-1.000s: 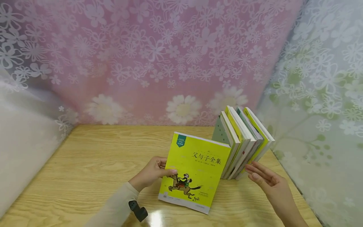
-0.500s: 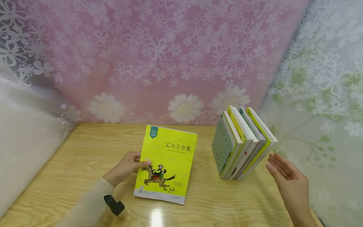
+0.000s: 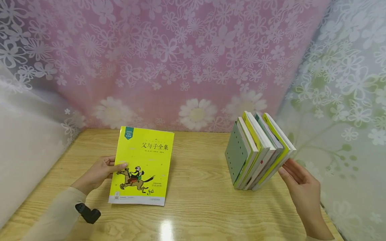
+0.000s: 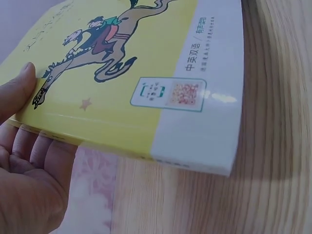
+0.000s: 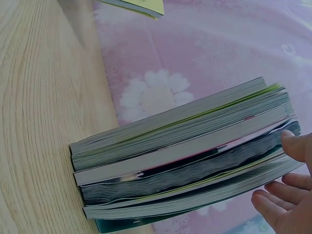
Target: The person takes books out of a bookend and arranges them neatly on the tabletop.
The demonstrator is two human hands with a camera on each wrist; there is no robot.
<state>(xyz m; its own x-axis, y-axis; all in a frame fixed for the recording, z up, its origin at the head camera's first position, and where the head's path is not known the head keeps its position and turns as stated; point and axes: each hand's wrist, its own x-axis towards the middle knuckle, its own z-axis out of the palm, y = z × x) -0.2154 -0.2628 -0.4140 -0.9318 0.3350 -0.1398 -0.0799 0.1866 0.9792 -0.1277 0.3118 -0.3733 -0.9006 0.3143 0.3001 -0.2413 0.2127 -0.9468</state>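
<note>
My left hand [image 3: 101, 170] grips a yellow paperback book [image 3: 143, 167] by its left edge, thumb on the front cover and fingers behind. The book is tilted up, its cover with a running horse and riders facing me. In the left wrist view, the book's spine side [image 4: 122, 152] lies along those fingers. To the right, my right hand [image 3: 303, 187] is at the outer side of a row of upright books [image 3: 259, 154]. Its fingers [image 5: 273, 202] are loosely extended by the end book's cover, and the thumb lies near the page edges; firm contact is hard to tell.
A pale green panel with dark dots [image 3: 236, 154] forms the left end of the row. The row leans on the wood-grain table [image 3: 196, 187]. Behind hangs a pink floral cloth [image 3: 169, 67], and a pale floral cloth [image 3: 346, 117] borders the right side.
My left hand has carried the yellow book leftward, away from the row. My right hand moved right from the row's front, then came in against its right side.
</note>
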